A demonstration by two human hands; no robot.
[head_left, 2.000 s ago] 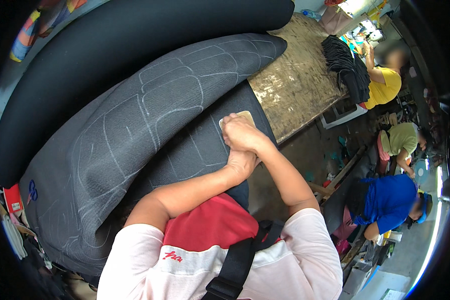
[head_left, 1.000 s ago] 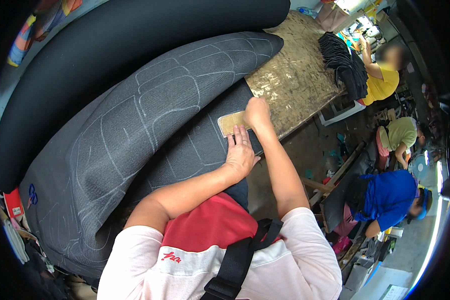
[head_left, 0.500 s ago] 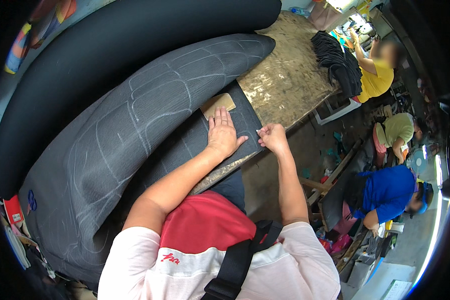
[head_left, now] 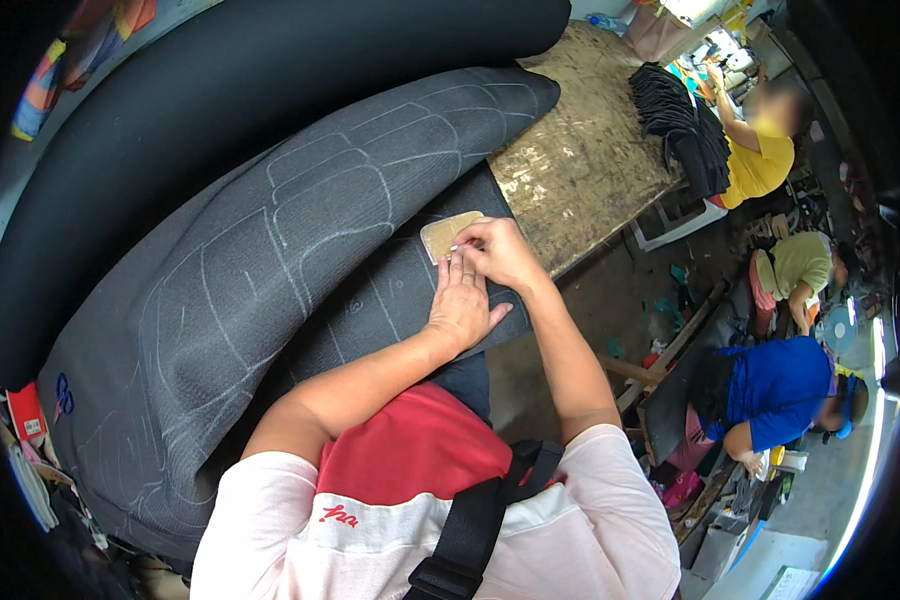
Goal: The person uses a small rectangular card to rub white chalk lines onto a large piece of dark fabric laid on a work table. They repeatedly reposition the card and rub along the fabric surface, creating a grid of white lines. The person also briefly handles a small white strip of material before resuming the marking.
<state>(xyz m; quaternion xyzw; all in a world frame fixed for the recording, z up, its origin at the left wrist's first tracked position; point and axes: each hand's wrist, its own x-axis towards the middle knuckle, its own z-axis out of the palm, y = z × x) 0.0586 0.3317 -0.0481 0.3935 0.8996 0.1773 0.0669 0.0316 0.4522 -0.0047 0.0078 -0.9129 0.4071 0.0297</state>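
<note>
A tan rounded card template (head_left: 442, 234) lies on dark grey ribbed fabric (head_left: 365, 310) near the table's front edge. My left hand (head_left: 460, 308) is open and flat, its fingertips at the template's lower edge and the thumb spread to the right. Just above those fingertips, my right hand (head_left: 498, 250) is closed in a pinch on a small white piece of tailor's chalk (head_left: 454, 248), against the template. Its curled fingers hide part of the template's right side. White chalk outlines cover the fabric's folded-back layer (head_left: 340, 190).
A thick black fabric roll (head_left: 270, 100) lies along the far side. The bare worn tabletop (head_left: 580, 140) stretches right, with stacked black pieces (head_left: 680, 125) at its end. Blue-handled scissors (head_left: 63, 395) rest on the fabric at left. Several people work at the right.
My right hand has moved left from the table edge to the template, bringing the chalk with it. The template and my left hand have shifted slightly right and nearer to me.
</note>
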